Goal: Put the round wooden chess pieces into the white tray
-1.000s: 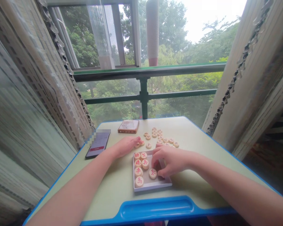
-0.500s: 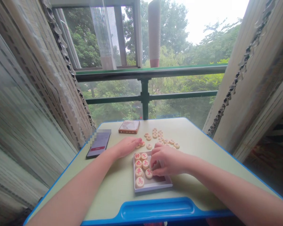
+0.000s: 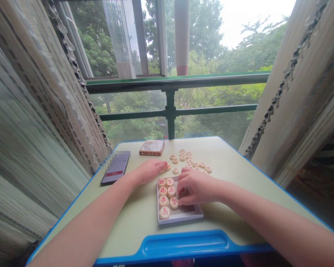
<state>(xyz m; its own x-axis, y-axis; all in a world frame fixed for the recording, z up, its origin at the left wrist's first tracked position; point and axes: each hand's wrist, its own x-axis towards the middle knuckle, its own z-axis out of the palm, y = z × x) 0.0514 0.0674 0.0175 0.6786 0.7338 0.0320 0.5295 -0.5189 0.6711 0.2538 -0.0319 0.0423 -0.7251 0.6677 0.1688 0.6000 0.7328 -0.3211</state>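
A shallow white box (image 3: 180, 219) on the table holds several round wooden xiangqi pieces with red characters, in two columns at its left. My right hand (image 3: 199, 187) is over the box's right side, fingers curled, the thumb touching the lowest xiangqi piece (image 3: 174, 202) of the second column. Its other fingers hide part of the box floor. My left hand (image 3: 149, 171) lies beyond the box's far left corner, fingers stretched out and together. Its fingertips rest at a loose xiangqi piece (image 3: 168, 167), with another partly hidden under them.
More loose xiangqi pieces (image 3: 195, 163) lie scattered beyond the box. A flat brown-edged box lid (image 3: 151, 147) sits at the back left, and a phone (image 3: 115, 170) near the left edge. The pale table (image 3: 128, 230) has a blue rim with a molded groove (image 3: 185, 243) in front.
The piece at my right thumb has shifted slightly left, toward the first column. My left hand stays in place. The camera view has tilted a little.
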